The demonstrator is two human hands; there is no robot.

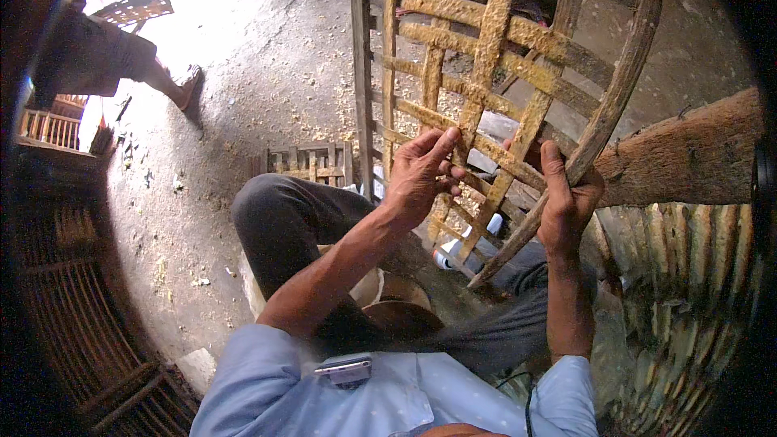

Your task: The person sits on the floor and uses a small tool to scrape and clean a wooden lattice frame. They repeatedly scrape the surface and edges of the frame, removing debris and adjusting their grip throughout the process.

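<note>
A woven bamboo lattice panel, yellowish and crusted along its slats, stands tilted before me inside weathered edge pieces. My left hand pinches one of the inner slats at the lower middle, thumb on top and other fingers curled below. On the right, my right hand grips the curved wooden edge bar with the thumb raised along it. The panel's lower end comes down by my bent knee and partly hides what lies behind it.
A similar small lattice lies behind my knee. A rough wooden beam and ribbed slats are at my right. Dark cane racks stand left. Another person stands at upper left beside a perforated piece. Shavings litter the floor.
</note>
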